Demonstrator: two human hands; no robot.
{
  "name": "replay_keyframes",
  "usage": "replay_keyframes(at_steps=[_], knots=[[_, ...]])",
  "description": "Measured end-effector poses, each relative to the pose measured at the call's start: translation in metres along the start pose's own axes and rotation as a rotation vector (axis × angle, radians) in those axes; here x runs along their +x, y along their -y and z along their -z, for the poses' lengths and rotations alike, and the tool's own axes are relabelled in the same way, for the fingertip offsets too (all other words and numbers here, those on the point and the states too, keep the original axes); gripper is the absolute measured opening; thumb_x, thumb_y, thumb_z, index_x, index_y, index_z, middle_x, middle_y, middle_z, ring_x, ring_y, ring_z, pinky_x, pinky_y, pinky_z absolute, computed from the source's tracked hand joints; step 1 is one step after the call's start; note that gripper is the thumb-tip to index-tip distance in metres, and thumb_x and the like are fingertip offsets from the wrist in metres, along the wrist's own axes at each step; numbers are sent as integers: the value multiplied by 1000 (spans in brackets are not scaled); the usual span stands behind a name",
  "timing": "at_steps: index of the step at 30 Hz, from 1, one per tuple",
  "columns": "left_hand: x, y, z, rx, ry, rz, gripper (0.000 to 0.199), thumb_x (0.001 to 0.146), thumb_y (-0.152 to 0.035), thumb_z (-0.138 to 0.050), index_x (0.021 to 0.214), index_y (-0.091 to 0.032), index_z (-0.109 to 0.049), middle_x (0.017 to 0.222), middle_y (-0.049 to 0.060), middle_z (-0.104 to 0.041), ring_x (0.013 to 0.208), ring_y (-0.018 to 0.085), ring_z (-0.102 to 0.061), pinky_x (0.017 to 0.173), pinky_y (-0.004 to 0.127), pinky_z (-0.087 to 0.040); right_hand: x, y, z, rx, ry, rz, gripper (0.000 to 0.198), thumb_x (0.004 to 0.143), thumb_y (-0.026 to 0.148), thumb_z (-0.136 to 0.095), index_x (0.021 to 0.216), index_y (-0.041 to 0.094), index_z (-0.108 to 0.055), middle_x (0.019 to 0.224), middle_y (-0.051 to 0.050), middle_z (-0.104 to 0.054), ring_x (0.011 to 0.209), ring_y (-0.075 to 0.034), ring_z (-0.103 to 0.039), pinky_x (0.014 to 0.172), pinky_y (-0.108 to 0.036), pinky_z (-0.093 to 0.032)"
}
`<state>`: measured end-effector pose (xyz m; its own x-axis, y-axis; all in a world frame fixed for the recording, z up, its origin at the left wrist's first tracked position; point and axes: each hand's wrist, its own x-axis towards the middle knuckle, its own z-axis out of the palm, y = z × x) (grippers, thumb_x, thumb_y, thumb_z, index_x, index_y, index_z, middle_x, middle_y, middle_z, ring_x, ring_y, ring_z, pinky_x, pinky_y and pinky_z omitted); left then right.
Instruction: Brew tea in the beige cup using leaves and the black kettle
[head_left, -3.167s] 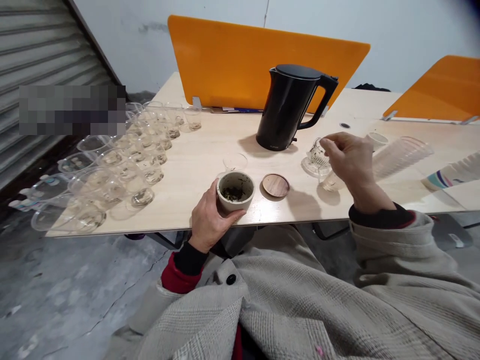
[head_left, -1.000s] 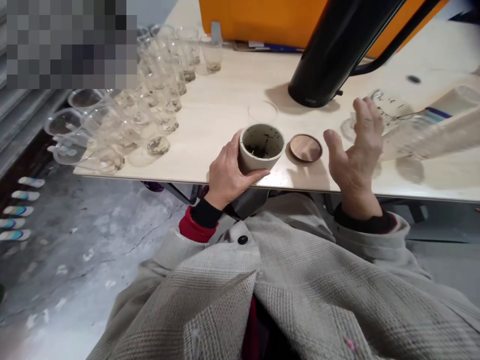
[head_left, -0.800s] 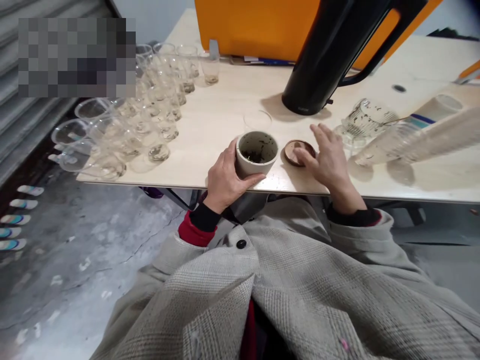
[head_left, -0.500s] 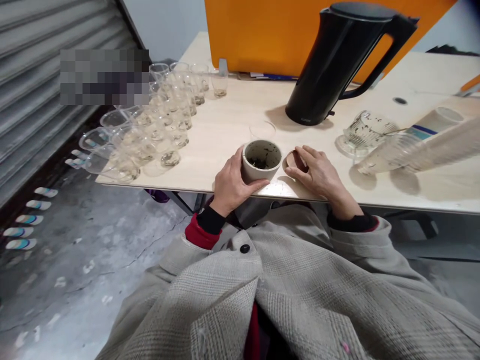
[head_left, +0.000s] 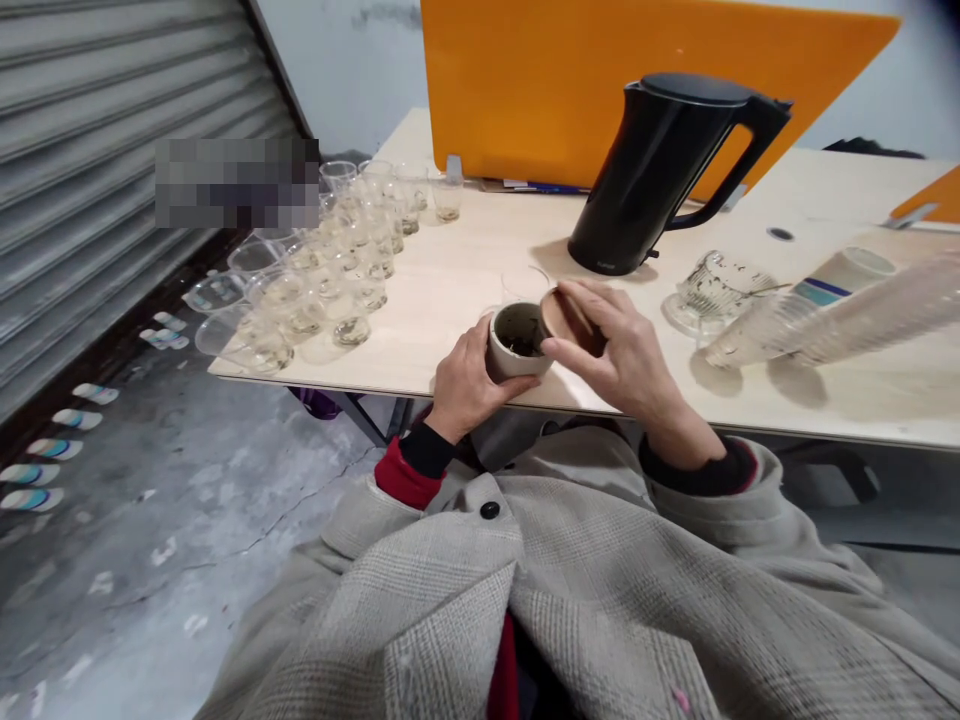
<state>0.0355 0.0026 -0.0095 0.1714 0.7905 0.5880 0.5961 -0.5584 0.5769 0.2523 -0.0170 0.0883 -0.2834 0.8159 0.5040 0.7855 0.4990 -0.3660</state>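
Note:
My left hand (head_left: 474, 382) is wrapped round a pale canister (head_left: 517, 366) near the table's front edge. Dark, leaf-like bits that resemble tea lie inside it. A round brown lid (head_left: 564, 322) is pinched in my right hand (head_left: 626, 350), tilted at the right side of the canister's rim. The lid hides part of the opening. Just behind the canister stands a clear plastic cup (head_left: 525, 283). To the right, a clear ribbed glass vessel (head_left: 724, 285) has dark leaf bits clinging to its wall.
Several clear cups (head_left: 351, 330) with a little in the bottom crowd the table's left side. A black kettle (head_left: 649, 170) stands before an orange divider (head_left: 517, 90). Stacked plastic cups (head_left: 877, 310) lie at the right, by a pale cylinder with a blue band (head_left: 829, 290).
My right hand has lifted the lid off the tabletop and brought it left, up to the canister's rim. My left hand still holds the canister. The camera view has shifted slightly.

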Motion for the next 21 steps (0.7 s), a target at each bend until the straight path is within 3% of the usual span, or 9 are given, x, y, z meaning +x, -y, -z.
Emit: replay_keyframes(at_steps=[7, 15, 21], knots=[[0, -1, -4, -7, 11, 19, 105, 77, -72, -87, 158, -24, -41, 150, 20, -66, 132, 38, -70, 107, 53, -60, 18, 22, -28, -87, 97, 103, 66, 102, 64, -55, 155, 24, -62, 151, -15, -63, 132, -41, -57, 114, -61, -50], [-1, 0, -3, -24, 26, -11, 98, 84, -74, -78, 158, -22, -40, 152, 20, -64, 133, 35, -69, 109, 50, -59, 17, 22, -30, -237, 194, 146, 71, 106, 69, -43, 159, 23, -55, 152, -19, -59, 130, -43, -54, 111, -63, -49], [-1, 3, 0, -38, 49, -11, 98, 86, -76, -75, 158, -21, -40, 151, 20, -64, 134, 36, -68, 110, 51, -57, 17, 20, -29, -301, 275, 170, 90, 97, 77, -54, 164, 17, -46, 156, -24, -54, 128, -45, -53, 104, -61, -57]])
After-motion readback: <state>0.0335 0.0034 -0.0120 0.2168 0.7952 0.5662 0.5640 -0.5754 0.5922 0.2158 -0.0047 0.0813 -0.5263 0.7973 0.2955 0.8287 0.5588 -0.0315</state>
